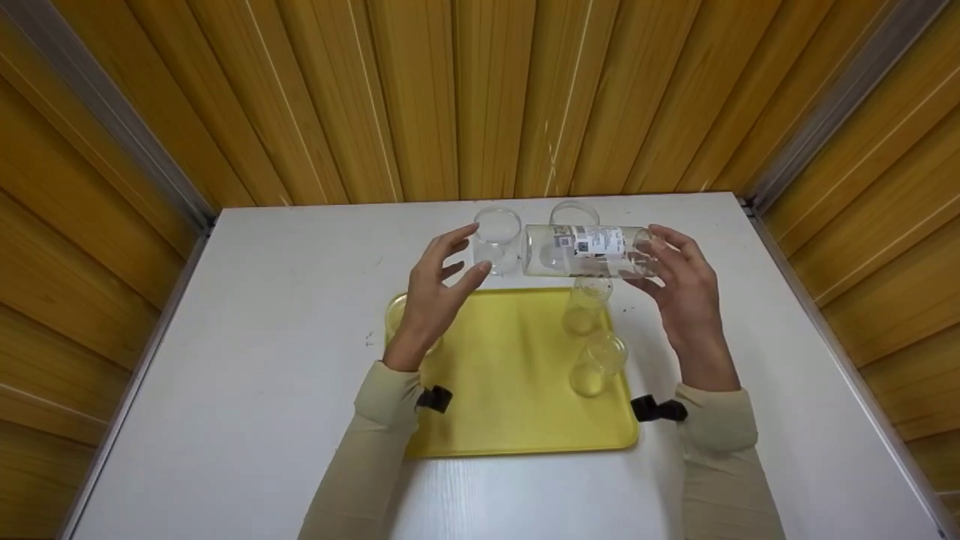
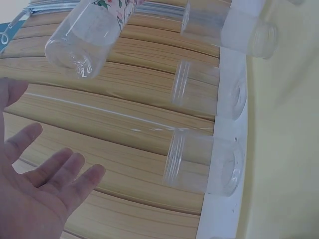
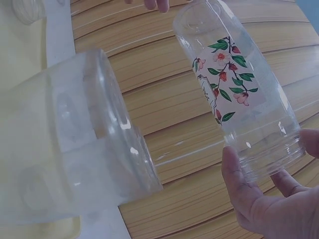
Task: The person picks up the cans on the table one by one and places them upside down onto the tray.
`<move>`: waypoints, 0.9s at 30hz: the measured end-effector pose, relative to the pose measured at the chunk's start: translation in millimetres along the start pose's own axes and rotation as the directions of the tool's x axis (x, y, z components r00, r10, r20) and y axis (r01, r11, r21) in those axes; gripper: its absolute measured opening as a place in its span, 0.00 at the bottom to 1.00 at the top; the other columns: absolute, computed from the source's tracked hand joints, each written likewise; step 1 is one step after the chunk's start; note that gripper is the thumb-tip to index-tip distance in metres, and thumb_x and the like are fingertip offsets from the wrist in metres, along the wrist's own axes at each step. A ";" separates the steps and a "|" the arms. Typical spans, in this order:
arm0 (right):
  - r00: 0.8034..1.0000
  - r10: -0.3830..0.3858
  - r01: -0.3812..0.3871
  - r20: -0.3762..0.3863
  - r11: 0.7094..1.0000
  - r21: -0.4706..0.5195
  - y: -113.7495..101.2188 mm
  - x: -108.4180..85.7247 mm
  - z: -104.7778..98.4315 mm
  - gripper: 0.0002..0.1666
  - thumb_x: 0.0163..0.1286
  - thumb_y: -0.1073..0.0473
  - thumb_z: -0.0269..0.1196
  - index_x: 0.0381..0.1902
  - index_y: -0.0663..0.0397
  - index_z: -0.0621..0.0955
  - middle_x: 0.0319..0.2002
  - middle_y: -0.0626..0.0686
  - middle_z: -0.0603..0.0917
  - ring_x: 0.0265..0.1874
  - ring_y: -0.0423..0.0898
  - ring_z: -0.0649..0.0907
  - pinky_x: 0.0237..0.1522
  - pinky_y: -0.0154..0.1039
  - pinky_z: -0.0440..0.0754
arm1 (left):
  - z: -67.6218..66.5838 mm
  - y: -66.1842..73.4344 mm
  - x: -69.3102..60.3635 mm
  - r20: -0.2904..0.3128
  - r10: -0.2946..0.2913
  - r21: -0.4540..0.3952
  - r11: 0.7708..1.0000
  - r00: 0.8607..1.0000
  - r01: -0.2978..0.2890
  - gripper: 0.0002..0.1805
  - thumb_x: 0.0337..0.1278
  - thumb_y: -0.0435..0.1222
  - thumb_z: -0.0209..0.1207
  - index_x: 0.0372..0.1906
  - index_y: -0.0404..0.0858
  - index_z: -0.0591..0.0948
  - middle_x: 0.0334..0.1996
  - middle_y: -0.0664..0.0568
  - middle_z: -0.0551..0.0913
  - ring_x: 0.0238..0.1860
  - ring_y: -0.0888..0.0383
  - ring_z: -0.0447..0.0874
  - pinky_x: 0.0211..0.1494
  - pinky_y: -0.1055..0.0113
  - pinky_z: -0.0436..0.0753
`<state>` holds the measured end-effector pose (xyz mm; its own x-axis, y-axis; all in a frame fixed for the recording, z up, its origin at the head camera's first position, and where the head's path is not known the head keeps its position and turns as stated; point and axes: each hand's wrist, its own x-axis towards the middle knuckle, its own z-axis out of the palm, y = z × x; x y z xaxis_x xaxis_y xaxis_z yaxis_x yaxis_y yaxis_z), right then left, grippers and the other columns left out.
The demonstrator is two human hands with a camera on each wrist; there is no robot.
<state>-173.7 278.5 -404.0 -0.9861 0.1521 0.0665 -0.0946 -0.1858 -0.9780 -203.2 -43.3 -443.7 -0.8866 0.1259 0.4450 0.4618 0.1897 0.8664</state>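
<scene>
A clear bottle with a printed label (image 1: pixel 600 241) lies sideways in the air above the far side of the table. My right hand (image 1: pixel 686 300) grips its threaded end between thumb and fingers; the right wrist view shows flowers on the label (image 3: pixel 224 82) and the right hand (image 3: pixel 274 199) at the neck. My left hand (image 1: pixel 435 289) is held up with fingers spread, not touching the bottle, near a clear jar (image 1: pixel 498 244). In the left wrist view the left hand (image 2: pixel 47 184) is empty, apart from the bottle's base (image 2: pixel 79 50).
A yellow tray (image 1: pixel 495 375) lies on the white table (image 1: pixel 262 337). Clear containers stand at its right side (image 1: pixel 589 307), with another (image 1: pixel 600 364) nearer; one more at its left is partly behind my left hand. Another jar (image 1: pixel 574 214) stands behind the bottle. Ribbed wood-look walls (image 1: pixel 420 97) enclose the table.
</scene>
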 end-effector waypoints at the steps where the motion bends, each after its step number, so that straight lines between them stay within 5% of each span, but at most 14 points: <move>1: 1.000 0.001 -0.001 -0.002 1.000 0.001 0.1 -0.1 0.3 0.23 0.83 0.49 0.59 0.68 0.52 0.75 0.62 0.58 0.75 0.62 0.57 0.79 0.55 0.42 0.84 | 1.3 0.6 0.2 0.003 0.002 -0.009 1.000 1.000 -0.002 0.30 0.73 0.44 0.66 0.75 0.41 0.76 0.69 0.48 0.76 0.70 0.49 0.75 0.67 0.49 0.80; 27: 1.000 0.023 -0.023 0.004 1.000 0.019 6.6 -5.6 9.0 0.25 0.84 0.51 0.59 0.70 0.58 0.72 0.60 0.60 0.76 0.62 0.59 0.79 0.54 0.43 0.85 | 29.4 15.6 0.4 0.071 -0.001 -0.143 0.990 0.997 0.011 0.32 0.71 0.43 0.67 0.76 0.42 0.75 0.72 0.51 0.75 0.74 0.50 0.72 0.68 0.54 0.79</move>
<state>-170.0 267.7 -409.1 -0.9886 0.1438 0.0445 -0.0741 -0.2075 -0.9754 -195.6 -11.6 -436.6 -0.8831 0.1944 0.4270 0.4437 0.0503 0.8948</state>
